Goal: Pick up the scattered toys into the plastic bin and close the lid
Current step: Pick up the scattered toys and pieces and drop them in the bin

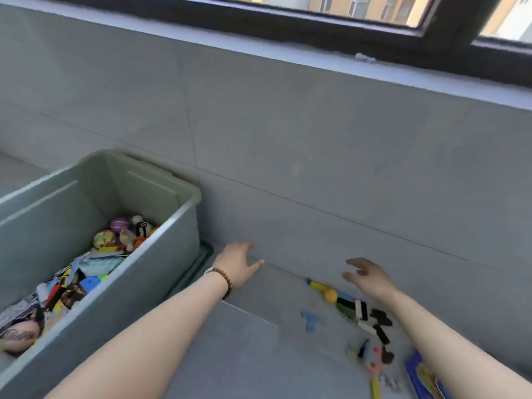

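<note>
Yellow ball and black blocks are lying just below my right hand, strung out toward me along the wall; it is hovering open, holding nothing. My left hand, empty and spread, is sitting farther off, beside the green bin.

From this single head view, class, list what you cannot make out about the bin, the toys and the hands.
1. Bin: head view, left end cut off by the frame edge.
2. Floor toys: head view, motion blur leaves small pieces unidentifiable.
3. Blue packet: head view, cut off by the bottom edge.
4. Left hand: head view, fingertips blurred, so floor contact is unclear.
</note>
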Motion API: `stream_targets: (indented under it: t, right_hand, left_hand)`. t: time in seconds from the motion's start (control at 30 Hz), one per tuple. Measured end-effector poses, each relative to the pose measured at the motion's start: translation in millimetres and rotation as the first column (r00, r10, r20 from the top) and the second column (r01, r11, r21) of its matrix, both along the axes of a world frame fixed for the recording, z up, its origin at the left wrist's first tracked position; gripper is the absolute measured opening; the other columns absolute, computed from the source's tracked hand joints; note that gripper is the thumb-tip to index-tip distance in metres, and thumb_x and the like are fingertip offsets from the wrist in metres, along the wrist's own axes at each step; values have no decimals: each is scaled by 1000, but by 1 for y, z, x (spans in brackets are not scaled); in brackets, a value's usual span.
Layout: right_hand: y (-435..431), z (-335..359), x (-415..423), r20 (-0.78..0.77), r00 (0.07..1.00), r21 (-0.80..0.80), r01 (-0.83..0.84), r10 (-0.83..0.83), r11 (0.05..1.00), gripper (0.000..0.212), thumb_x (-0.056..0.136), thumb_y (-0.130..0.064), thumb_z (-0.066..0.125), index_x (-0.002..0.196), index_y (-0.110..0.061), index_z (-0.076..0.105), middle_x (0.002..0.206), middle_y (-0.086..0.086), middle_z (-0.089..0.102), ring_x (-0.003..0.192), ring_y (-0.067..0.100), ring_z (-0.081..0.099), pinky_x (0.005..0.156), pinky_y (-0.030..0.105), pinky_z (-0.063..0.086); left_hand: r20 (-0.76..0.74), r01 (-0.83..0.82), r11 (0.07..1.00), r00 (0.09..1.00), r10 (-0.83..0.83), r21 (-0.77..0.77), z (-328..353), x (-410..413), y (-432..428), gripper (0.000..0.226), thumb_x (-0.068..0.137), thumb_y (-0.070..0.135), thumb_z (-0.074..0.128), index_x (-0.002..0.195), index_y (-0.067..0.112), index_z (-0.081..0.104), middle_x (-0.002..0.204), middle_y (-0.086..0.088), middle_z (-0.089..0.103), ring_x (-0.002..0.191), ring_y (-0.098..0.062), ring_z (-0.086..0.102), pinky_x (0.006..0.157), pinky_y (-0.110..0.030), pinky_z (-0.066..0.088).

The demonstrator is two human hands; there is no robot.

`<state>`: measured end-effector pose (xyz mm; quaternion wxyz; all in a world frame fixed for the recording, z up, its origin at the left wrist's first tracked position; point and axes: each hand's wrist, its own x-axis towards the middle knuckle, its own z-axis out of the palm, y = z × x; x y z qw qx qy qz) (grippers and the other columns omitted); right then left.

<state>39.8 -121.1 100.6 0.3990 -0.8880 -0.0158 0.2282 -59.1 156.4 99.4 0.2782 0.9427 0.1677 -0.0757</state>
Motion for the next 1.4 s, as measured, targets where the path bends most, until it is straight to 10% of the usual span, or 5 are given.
stream_targets:
  t: [0.37, 0.73, 0.87, 1.23, 1.4]
  right_hand:
    - [-165, -147, -34, -201, 920, -74, 329, -337, 942, 51, 82, -20, 71, 127, -8, 51, 136, 10, 48, 118, 26, 48, 83, 24, 39]
    - [-167, -232, -38, -165, 923, -64, 342, -348, 937, 69, 72, -20, 78, 132, -11, 45, 131, 6, 43, 118, 21, 50, 87, 15, 43]
    - [-161, -244, -41, -171, 908, 5, 390, -384, 921, 71, 61, -16, 84, 123, -16, 49, 120, -2, 44, 104, 18, 57, 86, 35, 55]
    - [-159, -248, -43, -276, 843, 165, 515, -462, 841, 49, 71, -7, 79, 109, -14, 49, 103, -3, 60, 92, 13, 57, 59, 10, 42]
    - [-152, -245, -42, -224, 849, 169, 517, -479, 839, 36, 78, -10, 72, 101, -22, 47, 106, 0, 62, 88, 17, 58, 66, 21, 47]
  left_hand:
    - [-314, 178, 974, 925, -213, -139, -129, 47, -164, 63, 90, 43, 53, 142, 15, 32, 147, -6, 34, 133, -24, 36, 108, -33, 34]
    - [-428, -29, 885, 882, -196, -464, -216, 43, -263, 55, 96, 41, 42, 143, 14, 32, 148, -2, 35, 133, -19, 39, 110, -27, 31]
    - [-437, -163, 816, 891, -119, -554, -231, 44, -271, 46, 96, 31, 44, 140, 17, 37, 143, -5, 43, 126, -24, 48, 110, -38, 36]
    - [-497, -394, 652, 867, 29, -648, -242, 52, -280, 31, 100, 17, 40, 127, 7, 52, 78, -2, 54, 70, -14, 50, 64, -22, 43]
    - [-529, -434, 605, 848, 24, -668, -242, 55, -286, 34, 99, 20, 40, 127, 8, 54, 118, -14, 60, 97, -23, 58, 76, -24, 48]
